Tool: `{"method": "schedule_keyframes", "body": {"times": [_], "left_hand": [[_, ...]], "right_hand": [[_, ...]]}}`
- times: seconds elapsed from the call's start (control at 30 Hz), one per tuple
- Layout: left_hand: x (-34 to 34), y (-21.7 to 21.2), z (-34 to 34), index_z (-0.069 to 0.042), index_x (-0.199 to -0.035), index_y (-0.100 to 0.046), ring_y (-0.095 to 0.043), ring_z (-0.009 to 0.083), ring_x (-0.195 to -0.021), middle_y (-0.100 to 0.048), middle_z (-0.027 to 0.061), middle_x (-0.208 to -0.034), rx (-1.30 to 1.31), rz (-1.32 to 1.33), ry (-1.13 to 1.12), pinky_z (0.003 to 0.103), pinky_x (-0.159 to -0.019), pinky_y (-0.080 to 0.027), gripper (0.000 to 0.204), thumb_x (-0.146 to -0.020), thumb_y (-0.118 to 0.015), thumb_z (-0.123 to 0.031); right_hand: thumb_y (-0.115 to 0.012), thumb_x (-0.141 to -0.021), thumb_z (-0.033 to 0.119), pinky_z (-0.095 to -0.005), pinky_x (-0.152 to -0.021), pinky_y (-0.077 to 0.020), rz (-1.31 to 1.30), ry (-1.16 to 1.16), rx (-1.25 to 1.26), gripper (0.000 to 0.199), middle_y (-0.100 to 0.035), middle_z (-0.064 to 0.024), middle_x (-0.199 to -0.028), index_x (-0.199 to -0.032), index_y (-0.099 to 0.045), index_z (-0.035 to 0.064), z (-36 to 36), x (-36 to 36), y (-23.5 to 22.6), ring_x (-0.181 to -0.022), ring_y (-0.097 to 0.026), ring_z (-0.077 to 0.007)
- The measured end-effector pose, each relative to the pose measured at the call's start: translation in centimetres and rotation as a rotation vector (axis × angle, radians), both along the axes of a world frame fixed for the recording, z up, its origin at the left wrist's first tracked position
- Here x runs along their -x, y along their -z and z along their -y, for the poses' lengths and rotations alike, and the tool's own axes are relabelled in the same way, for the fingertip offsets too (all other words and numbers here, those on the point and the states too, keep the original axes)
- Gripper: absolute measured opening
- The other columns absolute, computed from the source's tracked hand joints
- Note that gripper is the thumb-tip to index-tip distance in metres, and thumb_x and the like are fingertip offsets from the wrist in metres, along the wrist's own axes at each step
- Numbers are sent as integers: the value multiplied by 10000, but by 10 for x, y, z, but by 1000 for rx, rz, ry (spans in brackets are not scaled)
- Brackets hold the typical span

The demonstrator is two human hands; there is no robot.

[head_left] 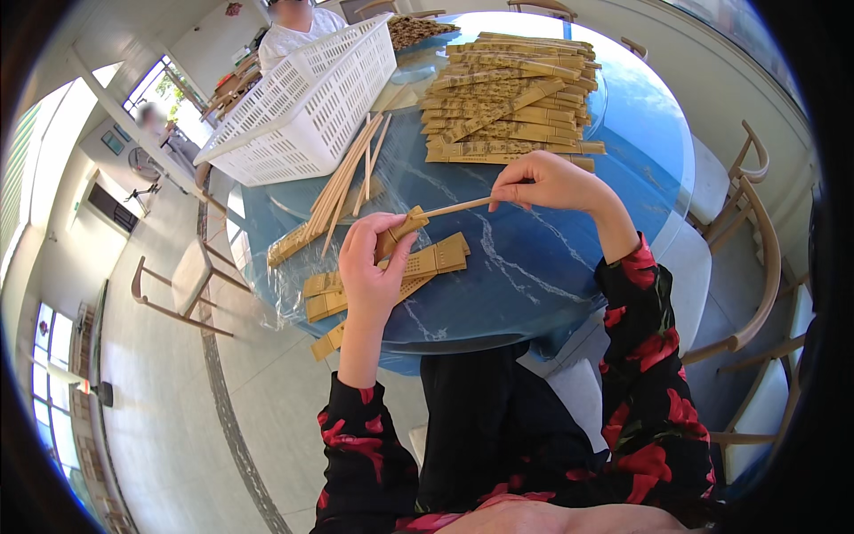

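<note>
My left hand (pixel 372 258) is closed round a brown paper chopstick sleeve (pixel 405 229), whose open end points right. Between the fingertips of my right hand (pixel 543 182) is the far end of a pair of pale wooden chopsticks (pixel 458 207); their other end sits in the sleeve's mouth. Whether it is one stick or two pressed together I cannot tell for sure. Under and beside my left hand lie several flat paper sleeves (pixel 436 256). Just beyond it, loose wooden chopsticks (pixel 342 178) lie in a slanting bundle.
A tall stack of paper sleeves (pixel 511 98) covers the table's far middle. At the far left stands a white slotted plastic basket (pixel 294 125). The round table's blue cover (pixel 534 267) shows around my hands. Across from me sits a person (pixel 298 36). Wooden chairs (pixel 191 285) surround the table.
</note>
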State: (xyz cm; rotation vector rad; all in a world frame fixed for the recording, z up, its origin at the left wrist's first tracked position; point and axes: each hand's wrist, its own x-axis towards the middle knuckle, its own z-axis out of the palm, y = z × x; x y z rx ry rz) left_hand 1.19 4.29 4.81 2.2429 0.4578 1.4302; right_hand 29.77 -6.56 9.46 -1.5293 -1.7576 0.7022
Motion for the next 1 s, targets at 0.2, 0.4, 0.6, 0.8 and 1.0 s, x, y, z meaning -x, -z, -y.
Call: {"method": "schedule_keyframes", "body": {"times": [0.2,0.4,0.6,0.8,1.0], "left_hand": [[3,-1,1,-21,-1102,-696,-701,269,-964,-714,111,-1072,15,-52,-9,335,-836,-572,297,-839,-831,8],[-2,-3,4,-43,-1229,-661,-670,324,-1089,-689,136,-1153,38,-233,43,389,-955,-545,416,-847,-826,-28],[-3,5,1,-57,-1331,-590,-610,346,-1180,-663,144,-1168,-103,-487,-116,414,-1022,-516,560,-806,-762,37],[-2,10,4,-72,-1232,-594,-634,348,-1116,-672,133,-1112,-190,-593,-158,434,-959,-528,393,-870,-691,44],[-12,19,2,-67,-1195,-599,-647,336,-1043,-674,114,-1012,-207,-573,-106,440,-908,-534,327,-891,-692,7]], "right_hand": [[-671,-1016,253,-280,-565,-396,43,-4,37,222,-586,24,-619,-980,-836,109,0,5,-5,-581,-535,-79],[-687,-989,244,-302,-615,-467,117,16,47,188,-674,4,-701,-983,-834,128,-1,13,-2,-624,-610,-127],[-691,-948,201,-395,-743,-536,294,20,-195,169,-743,-91,-865,-999,-807,89,-4,23,19,-815,-694,-297],[-680,-941,180,-454,-832,-541,309,-90,-251,164,-740,-116,-941,-1011,-782,74,-7,40,24,-934,-691,-350],[-632,-964,192,-480,-849,-544,331,-32,-317,162,-737,-118,-947,-1001,-754,93,-7,74,44,-962,-693,-357]]}}
